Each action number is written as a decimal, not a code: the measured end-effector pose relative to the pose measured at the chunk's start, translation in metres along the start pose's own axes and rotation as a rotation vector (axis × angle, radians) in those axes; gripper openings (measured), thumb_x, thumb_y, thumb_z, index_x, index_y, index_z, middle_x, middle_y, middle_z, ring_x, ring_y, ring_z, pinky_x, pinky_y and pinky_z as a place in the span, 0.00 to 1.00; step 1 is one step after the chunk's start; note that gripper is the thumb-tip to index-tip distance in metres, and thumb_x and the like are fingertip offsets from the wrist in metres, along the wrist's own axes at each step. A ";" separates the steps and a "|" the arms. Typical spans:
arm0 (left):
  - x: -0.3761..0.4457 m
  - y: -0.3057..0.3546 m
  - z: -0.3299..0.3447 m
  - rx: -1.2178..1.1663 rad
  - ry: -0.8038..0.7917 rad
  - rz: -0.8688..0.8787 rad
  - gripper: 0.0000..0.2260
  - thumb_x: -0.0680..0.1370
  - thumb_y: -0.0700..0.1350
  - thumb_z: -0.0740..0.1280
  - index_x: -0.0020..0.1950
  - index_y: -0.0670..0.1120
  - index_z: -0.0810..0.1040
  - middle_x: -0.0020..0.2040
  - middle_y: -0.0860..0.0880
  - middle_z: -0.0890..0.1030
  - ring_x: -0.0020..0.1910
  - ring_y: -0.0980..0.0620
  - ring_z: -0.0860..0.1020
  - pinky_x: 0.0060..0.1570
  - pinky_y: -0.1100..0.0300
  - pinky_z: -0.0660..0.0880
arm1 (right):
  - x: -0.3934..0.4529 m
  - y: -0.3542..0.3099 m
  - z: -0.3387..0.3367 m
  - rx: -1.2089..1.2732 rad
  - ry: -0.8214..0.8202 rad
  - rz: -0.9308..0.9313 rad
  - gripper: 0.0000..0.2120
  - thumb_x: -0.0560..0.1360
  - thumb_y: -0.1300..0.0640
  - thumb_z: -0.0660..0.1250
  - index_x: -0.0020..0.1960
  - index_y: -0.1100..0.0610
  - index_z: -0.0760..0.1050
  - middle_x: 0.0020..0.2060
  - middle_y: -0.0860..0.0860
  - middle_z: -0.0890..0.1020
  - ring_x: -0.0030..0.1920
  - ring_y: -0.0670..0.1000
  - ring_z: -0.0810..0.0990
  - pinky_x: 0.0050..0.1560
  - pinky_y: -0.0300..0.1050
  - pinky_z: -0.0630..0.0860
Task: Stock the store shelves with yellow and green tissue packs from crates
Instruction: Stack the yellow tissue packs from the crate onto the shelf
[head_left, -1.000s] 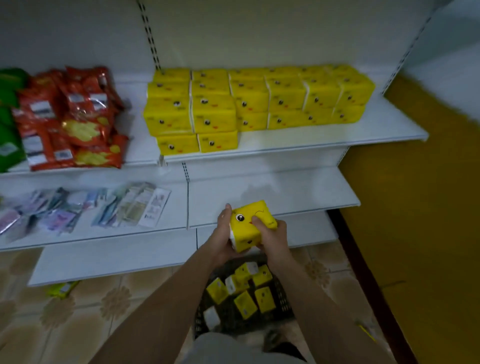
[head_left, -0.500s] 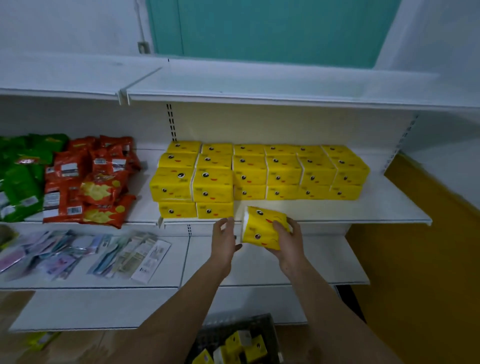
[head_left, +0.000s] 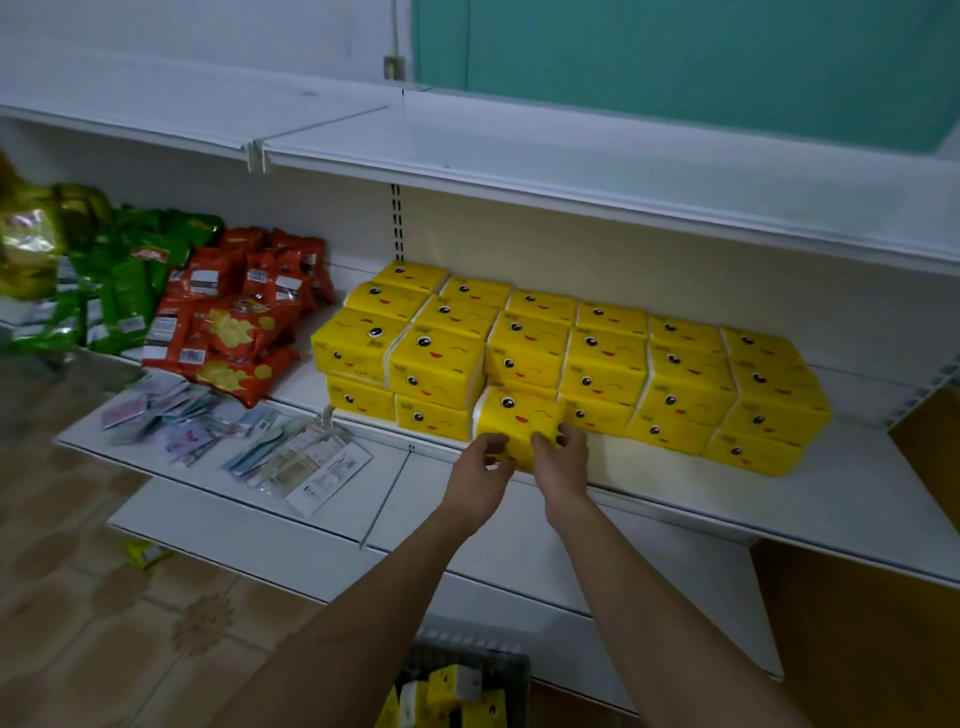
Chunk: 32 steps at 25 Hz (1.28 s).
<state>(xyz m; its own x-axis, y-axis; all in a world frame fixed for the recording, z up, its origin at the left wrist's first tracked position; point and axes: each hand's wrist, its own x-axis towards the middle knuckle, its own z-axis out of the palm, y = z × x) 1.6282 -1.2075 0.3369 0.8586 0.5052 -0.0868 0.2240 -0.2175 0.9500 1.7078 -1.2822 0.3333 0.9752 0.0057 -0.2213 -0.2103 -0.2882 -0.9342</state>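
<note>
A yellow tissue pack (head_left: 519, 418) with a smiling face sits at the front edge of the white middle shelf (head_left: 753, 493), against the stacked rows of yellow tissue packs (head_left: 597, 358). My left hand (head_left: 480, 470) grips its lower left corner with curled fingers. My right hand (head_left: 563, 460) holds its lower right side, fingers curled over the front. A dark crate (head_left: 514, 670) with more yellow packs (head_left: 452, 691) stands on the floor below my arms.
Red snack bags (head_left: 239, 317) and green snack bags (head_left: 119, 280) fill the shelf's left part. Flat sachets (head_left: 270, 457) lie on the lower shelf (head_left: 171, 467). The top shelf (head_left: 571, 156) is bare. A yellow wall panel (head_left: 930, 457) borders the right.
The pack went from above the crate up to the middle shelf and now rests on its front edge. My left hand, off the pack half a second ago, holds it again.
</note>
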 end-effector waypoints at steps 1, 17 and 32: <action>0.001 -0.001 -0.001 0.008 -0.016 -0.014 0.16 0.79 0.38 0.64 0.67 0.44 0.73 0.63 0.46 0.77 0.60 0.51 0.75 0.55 0.62 0.71 | 0.002 0.001 0.001 -0.055 -0.008 -0.024 0.20 0.76 0.54 0.67 0.66 0.55 0.70 0.63 0.57 0.74 0.60 0.60 0.75 0.60 0.57 0.74; -0.038 -0.156 -0.028 0.227 -0.164 -0.188 0.10 0.79 0.40 0.63 0.59 0.48 0.75 0.47 0.49 0.77 0.43 0.48 0.77 0.41 0.56 0.76 | -0.063 0.117 0.015 -0.007 -0.022 -0.016 0.08 0.80 0.60 0.61 0.50 0.48 0.75 0.45 0.49 0.78 0.44 0.53 0.79 0.48 0.54 0.78; -0.129 -0.659 0.156 0.155 -0.441 -1.027 0.16 0.81 0.43 0.63 0.69 0.43 0.72 0.63 0.45 0.75 0.61 0.49 0.76 0.44 0.69 0.70 | -0.056 0.654 0.091 -0.505 -0.548 0.619 0.15 0.79 0.62 0.60 0.64 0.62 0.74 0.59 0.58 0.78 0.56 0.54 0.76 0.50 0.41 0.70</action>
<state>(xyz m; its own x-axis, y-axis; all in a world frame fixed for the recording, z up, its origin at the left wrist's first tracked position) 1.4413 -1.2595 -0.3248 0.3159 0.1727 -0.9329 0.9463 0.0142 0.3230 1.5097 -1.3841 -0.2906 0.5071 0.1237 -0.8530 -0.4966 -0.7669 -0.4065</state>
